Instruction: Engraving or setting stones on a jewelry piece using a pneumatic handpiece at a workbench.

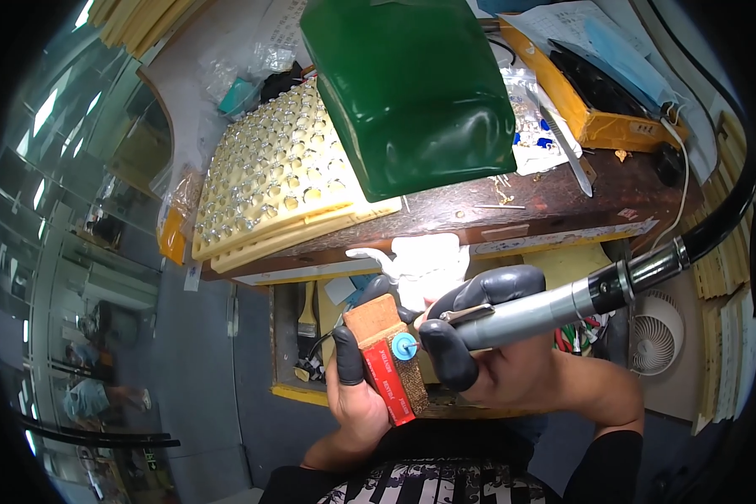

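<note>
My left hand [361, 393], with black covers on its fingers, is closed around a brown block [373, 319] that has a red printed label. The block is tilted, and its lower part looks coarse and grainy. My right hand [512, 370], its fingers covered in black too, grips a silver rotary handpiece [525, 317] with a black flexible shaft [722, 223]. A small light-blue wheel [404, 346] at the handpiece's tip lies against the block's grainy side. Whether it spins cannot be seen. Just beyond my hands, a brightly lit white wrapped piece [428, 256] juts from the bench edge.
A large glossy green cover [416, 101] hangs over the wooden bench [445, 204]. Cream trays [269, 168] hold many small ring-like pieces. Tweezers [575, 164] and an orange box [617, 126] lie right. Below is an open drawer [286, 390] with a brush [308, 311]; a white fan [657, 332] stands right.
</note>
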`<action>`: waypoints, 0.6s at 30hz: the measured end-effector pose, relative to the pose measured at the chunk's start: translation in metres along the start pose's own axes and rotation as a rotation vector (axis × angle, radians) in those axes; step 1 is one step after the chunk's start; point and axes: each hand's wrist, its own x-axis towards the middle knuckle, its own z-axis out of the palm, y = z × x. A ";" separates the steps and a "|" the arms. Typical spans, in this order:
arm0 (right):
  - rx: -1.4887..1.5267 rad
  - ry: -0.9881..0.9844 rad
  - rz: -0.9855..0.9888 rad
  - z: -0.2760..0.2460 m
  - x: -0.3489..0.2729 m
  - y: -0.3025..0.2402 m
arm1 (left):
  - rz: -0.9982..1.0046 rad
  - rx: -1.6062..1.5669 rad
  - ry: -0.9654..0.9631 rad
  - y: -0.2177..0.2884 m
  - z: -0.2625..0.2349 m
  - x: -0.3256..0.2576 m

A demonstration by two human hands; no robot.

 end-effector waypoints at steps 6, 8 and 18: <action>0.048 0.042 0.039 0.004 0.002 -0.001 | -0.004 -0.047 0.007 0.001 0.005 0.001; 0.036 0.051 0.024 0.004 0.001 0.000 | 0.006 -0.030 -0.016 0.001 0.005 0.001; 0.004 0.080 0.022 0.004 0.001 0.000 | 0.001 -0.021 0.016 0.001 0.006 0.000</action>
